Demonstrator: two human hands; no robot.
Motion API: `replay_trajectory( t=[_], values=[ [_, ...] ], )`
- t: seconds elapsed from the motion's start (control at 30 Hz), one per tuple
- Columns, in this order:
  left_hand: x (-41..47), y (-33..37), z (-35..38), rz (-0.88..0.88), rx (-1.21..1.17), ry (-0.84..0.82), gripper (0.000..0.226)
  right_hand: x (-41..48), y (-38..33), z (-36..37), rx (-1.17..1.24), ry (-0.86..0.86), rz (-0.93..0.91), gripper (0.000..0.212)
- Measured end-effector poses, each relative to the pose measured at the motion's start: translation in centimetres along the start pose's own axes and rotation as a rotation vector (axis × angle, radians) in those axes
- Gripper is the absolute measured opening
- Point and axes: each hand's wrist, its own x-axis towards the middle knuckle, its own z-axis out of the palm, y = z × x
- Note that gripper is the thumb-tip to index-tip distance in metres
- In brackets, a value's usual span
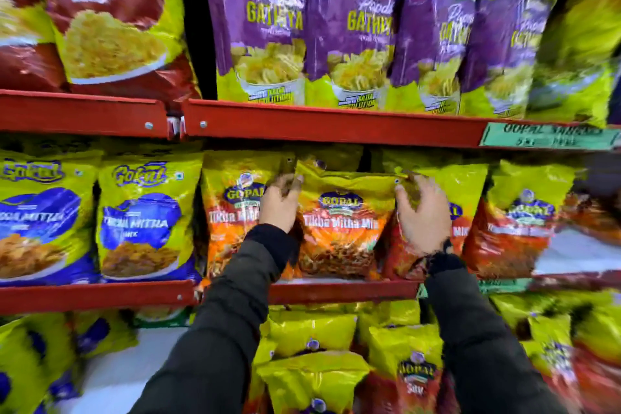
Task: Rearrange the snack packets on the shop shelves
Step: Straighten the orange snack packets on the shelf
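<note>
An orange and yellow Tikha Mitha Mix packet [346, 225] stands upright on the middle shelf [336, 291]. My left hand [280, 203] grips its upper left edge and my right hand [421, 212] grips its upper right edge. Both fingers curl behind the packet's top corners. A matching packet [232, 212] stands just to its left, partly behind my left hand. Red and yellow packets [510, 225] stand to its right.
Blue and yellow Gokal packets [144, 222] fill the middle shelf's left side. Purple Gathiya packets [353, 27] and a red Nylon packet [111, 20] line the upper red shelf [319, 124]. Several yellow packets [316, 376] lie loosely on the lower shelf.
</note>
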Motion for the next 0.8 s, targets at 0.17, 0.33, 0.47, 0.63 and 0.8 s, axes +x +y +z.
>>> replay_trajectory(
  t=[0.17,0.33,0.47,0.63,0.8],
  values=[
    [0.0,0.3,0.3,0.083,0.027,0.121,0.027,3.4,1.1,-0.7,0.001,-0.053,-0.012,0.036],
    [1.4,0.5,1.2,0.073,0.165,0.178,0.028,5.0,0.7,0.6,-0.018,-0.138,0.151,0.039],
    [2.9,-0.3,1.5,-0.048,0.324,0.173,0.041,5.2,0.5,1.5,0.054,-0.154,0.173,0.037],
    [1.9,-0.3,0.9,0.095,0.290,0.251,0.033,4.0,0.2,1.9,-0.070,0.074,0.117,0.044],
    [-2.6,-2.0,2.8,0.400,0.480,0.229,0.060,-2.0,-0.1,4.3,-0.007,0.217,-0.309,0.044]
  ],
)
